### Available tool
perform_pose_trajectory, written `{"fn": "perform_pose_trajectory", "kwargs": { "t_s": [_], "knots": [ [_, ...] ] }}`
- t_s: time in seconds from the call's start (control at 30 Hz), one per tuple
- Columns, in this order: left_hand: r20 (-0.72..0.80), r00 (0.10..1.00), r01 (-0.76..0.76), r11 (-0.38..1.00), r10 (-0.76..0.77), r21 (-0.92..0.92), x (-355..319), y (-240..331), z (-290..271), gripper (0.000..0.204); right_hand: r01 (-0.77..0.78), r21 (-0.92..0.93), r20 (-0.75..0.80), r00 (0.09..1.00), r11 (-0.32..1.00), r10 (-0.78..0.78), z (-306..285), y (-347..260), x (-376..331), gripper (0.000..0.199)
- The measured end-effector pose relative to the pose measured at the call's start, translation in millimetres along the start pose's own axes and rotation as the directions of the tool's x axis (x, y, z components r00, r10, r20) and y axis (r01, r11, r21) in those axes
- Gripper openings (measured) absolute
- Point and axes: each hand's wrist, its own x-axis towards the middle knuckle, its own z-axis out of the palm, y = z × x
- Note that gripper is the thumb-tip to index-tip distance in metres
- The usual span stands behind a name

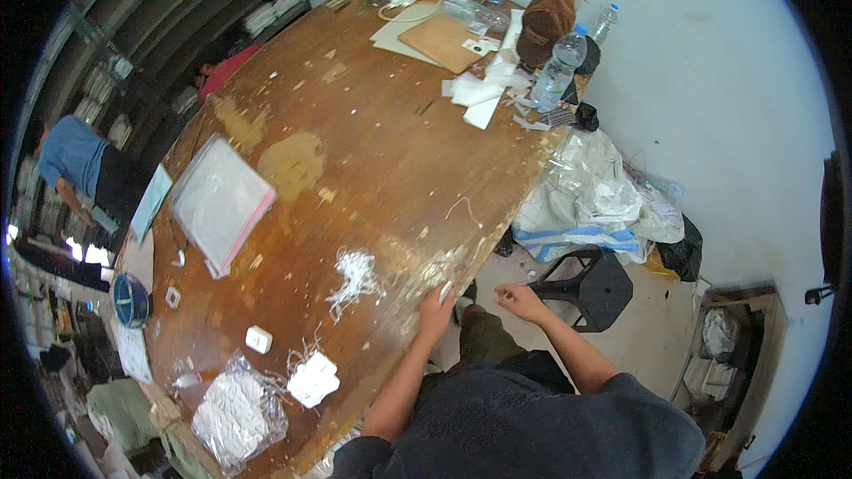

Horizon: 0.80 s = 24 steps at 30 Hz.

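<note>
My left hand (433, 312) is at the table's near edge, closed around a small white piece (445, 292) that sticks out past the fingers. Off the edge, over my lap, my right hand (522, 302) has its fingers curled in a pinch. What it holds, if anything, is too small to make out. A loose tangle of white strings (356, 278) lies on the table just left of my left hand. Nearer me is a stack of white tags (312, 380) with strings trailing from it. A clear plastic bag (240, 415) full of white pieces sits beside that stack.
The worn wooden table (390, 168) carries a stack of clear plastic sleeves (222, 200), a small white box (258, 339) and a blue tub (131, 301). Bottles (559, 71) and a brown cap (547, 25) stand far right. A black stool (590, 291) is at right. Two people are beyond the table.
</note>
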Motion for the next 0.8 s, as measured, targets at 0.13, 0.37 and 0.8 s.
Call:
{"fn": "perform_pose_trajectory", "kwargs": {
  "t_s": [0.13, 0.37, 0.8],
  "knots": [
    [0.03, 0.992, -0.122, 0.984, 0.119, 0.133, 70.9, 34.4, 46.3, 0.031, -0.165, 0.101, -0.37, 0.909, 0.981, 0.191, -80.0, 72.6, 92.3, 0.035],
    [-0.087, 0.957, -0.223, 0.897, 0.275, 0.381, 237.8, 84.2, 132.7, 0.026, -0.289, -0.185, -0.88, 0.473, 0.939, -0.028, -316.3, 189.9, 328.1, 0.04],
    [-0.078, 0.901, -0.335, 0.8, 0.426, 0.498, 303.5, 68.2, 167.5, 0.026, -0.624, -0.111, -0.757, 0.557, 0.773, 0.341, -394.8, 264.4, 479.3, 0.073]
  ]
}}
